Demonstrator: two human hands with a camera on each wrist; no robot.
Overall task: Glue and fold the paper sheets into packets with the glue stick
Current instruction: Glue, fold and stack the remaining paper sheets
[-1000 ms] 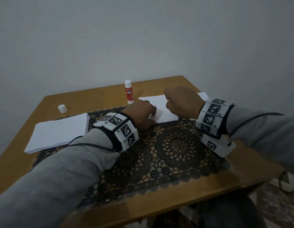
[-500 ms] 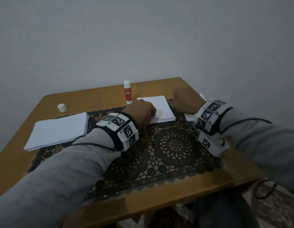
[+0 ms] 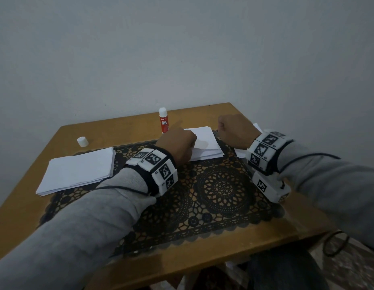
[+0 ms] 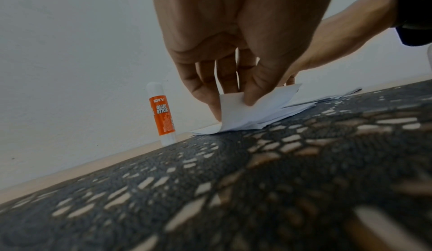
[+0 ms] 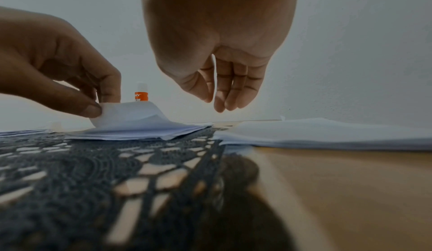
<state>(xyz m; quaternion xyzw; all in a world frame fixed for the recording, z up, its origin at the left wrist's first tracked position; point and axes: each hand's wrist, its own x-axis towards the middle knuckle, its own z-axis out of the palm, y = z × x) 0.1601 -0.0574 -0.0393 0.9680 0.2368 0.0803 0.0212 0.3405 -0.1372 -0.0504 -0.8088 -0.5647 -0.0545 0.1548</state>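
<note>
A small white paper packet (image 3: pixel 206 142) lies on the black lace mat (image 3: pixel 213 189) at the table's far middle. My left hand (image 3: pixel 177 146) pinches its near left corner (image 4: pixel 236 105) between thumb and fingers and lifts that corner (image 5: pixel 124 114). My right hand (image 3: pixel 234 130) hovers just right of the packet, fingers (image 5: pixel 230 96) hanging loosely and holding nothing. The uncapped glue stick (image 3: pixel 163 120) stands upright behind the packet, also seen as a glue stick (image 4: pixel 161 114) in the left wrist view.
A stack of white sheets (image 3: pixel 79 170) lies on the mat's left side. The white glue cap (image 3: pixel 82 141) sits on the wooden table (image 3: pixel 203 254) at the far left. More white paper (image 5: pixel 327 133) lies under my right wrist at the table's right edge.
My right hand has come off the packet and moved right. My left hand stays at the packet's near left corner, now lifting it.
</note>
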